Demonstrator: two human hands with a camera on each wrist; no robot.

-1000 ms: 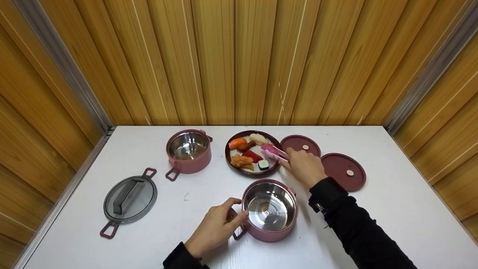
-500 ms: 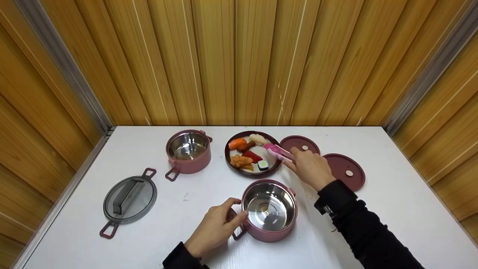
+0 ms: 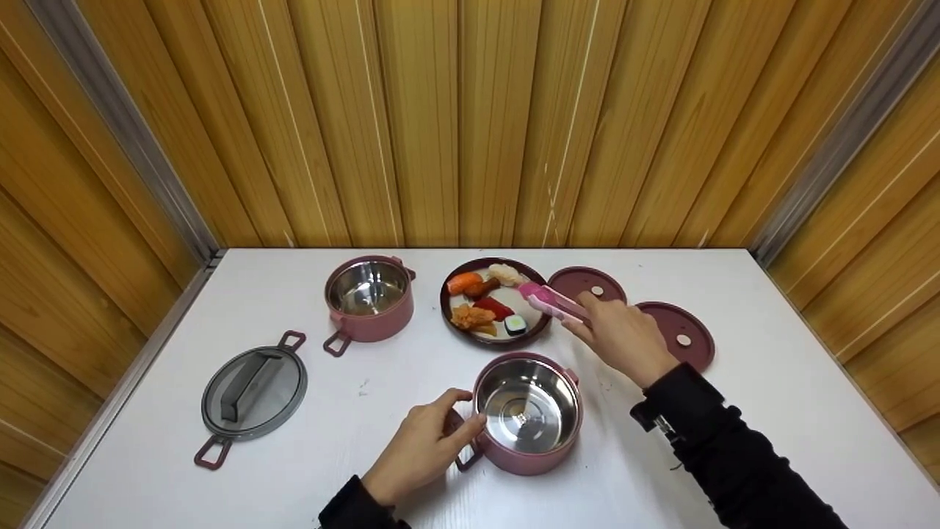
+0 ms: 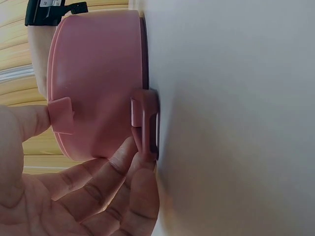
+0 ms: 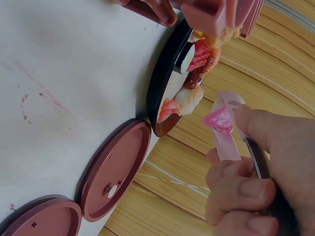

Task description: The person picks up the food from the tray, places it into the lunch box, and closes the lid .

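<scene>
My right hand (image 3: 628, 338) grips a pair of pink tongs (image 3: 569, 308). Between the tongs' tips is a bright pink food piece (image 5: 219, 119), held clear of the table in the right wrist view. Below and beside it stands a dark-rimmed plate (image 3: 447, 317) with several toy-like foods, among them a sushi roll (image 3: 515, 324), a red slice (image 3: 493, 307) and a fried piece (image 3: 471, 317). My left hand (image 3: 422, 444) holds the near pink pot (image 3: 525, 461) at its left side. Its thumb touches the rim, and its fingers meet the wall and handle (image 4: 147, 123).
Another pink pot (image 3: 378, 325) with a steel inside stands at the back left. A grey lid (image 3: 283, 400) with two loop handles lies at the left. Two dark red round lids (image 3: 587, 281) lie right of the plate, the nearer one (image 3: 679, 330) partly behind my right hand.
My right hand has drawn back toward the right and slightly nearer, bringing the tongs and pink piece toward the plate's right edge. The left hand and near pot stay in place.
</scene>
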